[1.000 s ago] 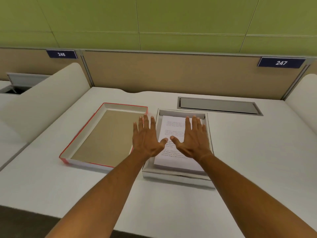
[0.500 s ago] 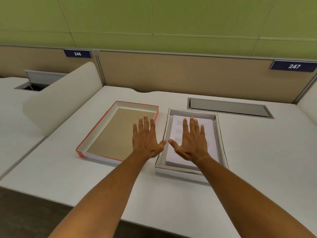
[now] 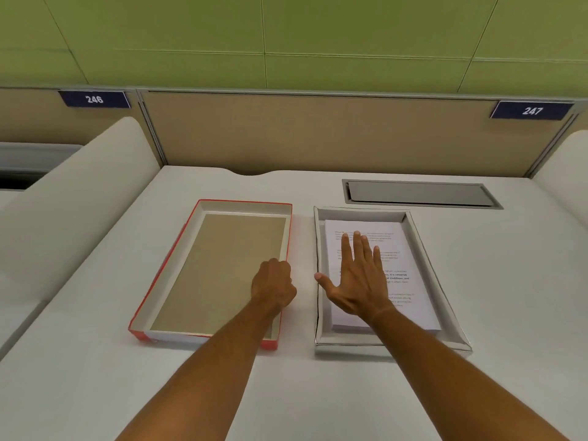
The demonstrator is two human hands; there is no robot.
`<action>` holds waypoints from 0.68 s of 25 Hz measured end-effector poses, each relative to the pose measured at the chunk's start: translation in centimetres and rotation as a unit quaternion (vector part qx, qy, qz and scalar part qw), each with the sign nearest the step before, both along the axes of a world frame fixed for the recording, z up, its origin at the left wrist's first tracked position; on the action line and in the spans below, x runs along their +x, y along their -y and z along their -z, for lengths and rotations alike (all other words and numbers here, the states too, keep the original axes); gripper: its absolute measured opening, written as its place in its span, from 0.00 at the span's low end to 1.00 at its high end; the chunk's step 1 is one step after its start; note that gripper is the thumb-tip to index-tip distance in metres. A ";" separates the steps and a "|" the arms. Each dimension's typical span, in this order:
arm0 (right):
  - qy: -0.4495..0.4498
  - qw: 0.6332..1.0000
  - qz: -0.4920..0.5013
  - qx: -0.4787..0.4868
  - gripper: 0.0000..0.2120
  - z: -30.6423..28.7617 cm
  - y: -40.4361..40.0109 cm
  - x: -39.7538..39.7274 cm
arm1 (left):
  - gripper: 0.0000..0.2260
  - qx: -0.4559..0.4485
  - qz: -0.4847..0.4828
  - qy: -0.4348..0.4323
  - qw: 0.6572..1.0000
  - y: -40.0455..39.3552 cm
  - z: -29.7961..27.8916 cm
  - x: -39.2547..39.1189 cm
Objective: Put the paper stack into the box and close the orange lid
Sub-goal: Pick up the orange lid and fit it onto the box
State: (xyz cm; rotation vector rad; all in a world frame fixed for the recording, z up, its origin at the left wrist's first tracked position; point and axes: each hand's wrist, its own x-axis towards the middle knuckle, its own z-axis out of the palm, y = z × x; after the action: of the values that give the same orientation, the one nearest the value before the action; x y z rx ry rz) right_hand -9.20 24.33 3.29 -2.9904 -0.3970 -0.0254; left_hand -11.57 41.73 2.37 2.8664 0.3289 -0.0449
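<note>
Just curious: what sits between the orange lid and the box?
Only bare white desk between orange lid and box, per the head view.

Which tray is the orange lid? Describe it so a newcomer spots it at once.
On the white desk under the 246 sign and the 247 sign, two shallow trays lie side by side. The orange lid is the left one: orange-edged, holding no paper, with the left hand at its right wall.
</note>
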 end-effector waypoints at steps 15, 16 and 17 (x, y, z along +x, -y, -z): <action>-0.103 0.953 0.034 0.284 0.36 -2.8 -2.8 4.0 | 0.06 -0.402 -0.161 0.250 0.866 -6.6 -16.8 3.4; -0.136 0.926 0.054 0.347 0.33 -3.3 -3.2 4.2 | 0.07 -0.474 -0.164 0.256 0.827 -7.2 -18.1 3.1; -0.176 0.890 0.082 0.413 0.29 -3.8 -3.4 4.6 | 0.07 -0.540 -0.165 0.256 0.784 -7.9 -19.1 2.8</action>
State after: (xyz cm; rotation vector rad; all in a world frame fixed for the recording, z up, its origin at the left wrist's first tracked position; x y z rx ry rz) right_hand -4.59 27.75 7.11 -2.1088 -0.0507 0.2604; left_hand -8.75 49.59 21.44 1.5568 0.4758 0.4534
